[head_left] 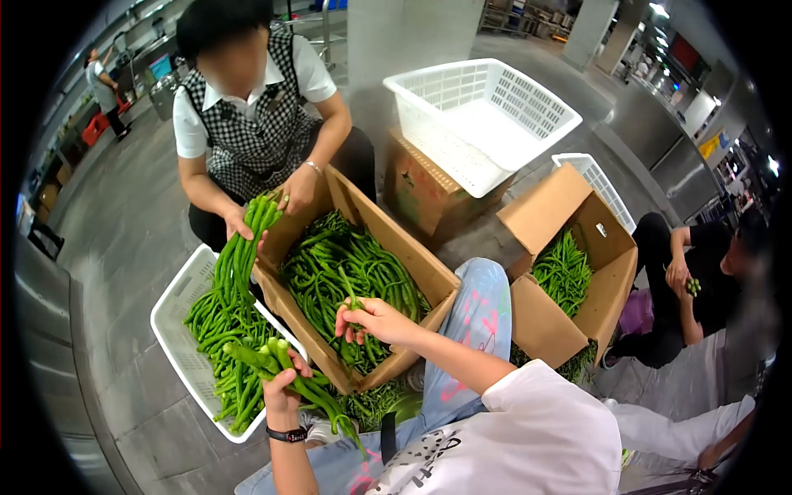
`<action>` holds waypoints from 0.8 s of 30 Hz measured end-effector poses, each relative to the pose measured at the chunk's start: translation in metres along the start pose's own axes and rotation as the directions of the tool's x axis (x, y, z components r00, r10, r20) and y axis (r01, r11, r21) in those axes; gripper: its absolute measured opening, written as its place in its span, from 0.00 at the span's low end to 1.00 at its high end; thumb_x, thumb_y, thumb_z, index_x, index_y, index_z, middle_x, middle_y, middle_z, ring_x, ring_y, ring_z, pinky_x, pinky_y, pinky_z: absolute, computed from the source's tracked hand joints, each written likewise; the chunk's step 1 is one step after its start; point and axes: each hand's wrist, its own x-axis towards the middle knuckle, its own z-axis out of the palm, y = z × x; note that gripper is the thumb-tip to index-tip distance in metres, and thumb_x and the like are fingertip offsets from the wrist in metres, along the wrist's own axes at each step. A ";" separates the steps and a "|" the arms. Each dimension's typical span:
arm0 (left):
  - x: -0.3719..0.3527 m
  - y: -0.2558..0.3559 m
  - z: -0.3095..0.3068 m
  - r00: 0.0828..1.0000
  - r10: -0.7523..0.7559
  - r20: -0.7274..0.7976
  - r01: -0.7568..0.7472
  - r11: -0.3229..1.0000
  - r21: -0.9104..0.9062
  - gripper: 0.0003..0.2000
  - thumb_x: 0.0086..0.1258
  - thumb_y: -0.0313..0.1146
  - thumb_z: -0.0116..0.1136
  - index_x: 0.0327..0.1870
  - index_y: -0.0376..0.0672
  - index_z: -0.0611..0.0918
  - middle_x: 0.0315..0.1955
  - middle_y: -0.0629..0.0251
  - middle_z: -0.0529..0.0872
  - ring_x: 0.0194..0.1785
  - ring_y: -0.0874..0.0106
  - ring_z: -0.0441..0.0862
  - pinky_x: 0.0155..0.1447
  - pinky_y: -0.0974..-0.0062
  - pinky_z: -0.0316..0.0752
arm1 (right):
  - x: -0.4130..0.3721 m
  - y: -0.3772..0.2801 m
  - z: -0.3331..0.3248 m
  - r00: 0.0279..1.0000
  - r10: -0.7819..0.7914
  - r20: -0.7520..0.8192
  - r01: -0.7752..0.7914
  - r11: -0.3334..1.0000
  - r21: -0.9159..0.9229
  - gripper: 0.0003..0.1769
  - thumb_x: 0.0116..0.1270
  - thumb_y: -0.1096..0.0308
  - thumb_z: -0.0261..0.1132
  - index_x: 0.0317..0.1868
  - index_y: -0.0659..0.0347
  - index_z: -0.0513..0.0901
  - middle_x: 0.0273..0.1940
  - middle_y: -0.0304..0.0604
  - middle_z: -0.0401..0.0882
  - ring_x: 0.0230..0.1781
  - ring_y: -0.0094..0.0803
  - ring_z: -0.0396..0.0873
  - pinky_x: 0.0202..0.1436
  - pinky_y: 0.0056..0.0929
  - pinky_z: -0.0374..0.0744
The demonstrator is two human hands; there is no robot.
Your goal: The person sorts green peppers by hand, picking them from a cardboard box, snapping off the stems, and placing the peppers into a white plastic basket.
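My left hand [282, 386], with a dark band on the wrist, grips a bunch of long green chili peppers [257, 360]; some of them hang down past my palm. It is over the near side of a white plastic basket [167, 307] heaped with green chili peppers [239, 404]. My right hand [370, 320] pinches a single green chili pepper [348, 285] by one end, above an open cardboard box [441, 287]. Many more green chili peppers [330, 256] fill the bottom of that box.
Across the box, a co-worker [247, 136] holds another bunch of peppers over the basket. A white crate [483, 78] rests on a cardboard carton [421, 190]. At right are a second open box [540, 206] with peppers and another person [701, 280]. Green scraps [371, 408] lie on the floor.
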 end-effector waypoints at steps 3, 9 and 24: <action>-0.013 0.025 -0.001 0.988 0.084 0.131 -0.066 0.988 -0.136 0.18 0.49 0.31 0.66 0.40 0.39 0.74 0.24 0.65 0.75 0.25 0.71 0.73 0.32 0.72 0.71 | 0.021 -0.004 0.029 0.998 -0.014 0.061 0.021 0.992 -0.122 0.11 0.72 0.64 0.52 0.36 0.61 0.77 0.27 0.37 0.79 0.23 0.19 0.74 0.28 0.17 0.73; -0.049 0.065 0.023 0.928 0.224 0.297 -0.206 0.974 -0.089 0.18 0.46 0.28 0.68 0.35 0.38 0.72 0.19 0.61 0.75 0.19 0.69 0.72 0.23 0.72 0.68 | 0.081 0.014 0.099 0.885 -0.065 0.460 0.315 0.812 -0.491 0.11 0.67 0.65 0.55 0.37 0.65 0.78 0.25 0.45 0.79 0.26 0.32 0.77 0.33 0.31 0.75; -0.108 0.164 -0.079 0.769 0.496 -0.404 -0.619 0.737 -0.273 0.15 0.66 0.30 0.55 0.52 0.39 0.71 0.35 0.70 0.71 0.34 0.79 0.69 0.39 0.79 0.72 | -0.015 0.112 0.118 0.783 0.188 0.593 0.622 -0.201 -0.757 0.11 0.47 0.64 0.66 0.33 0.57 0.80 0.38 0.43 0.72 0.46 0.36 0.69 0.37 0.31 0.69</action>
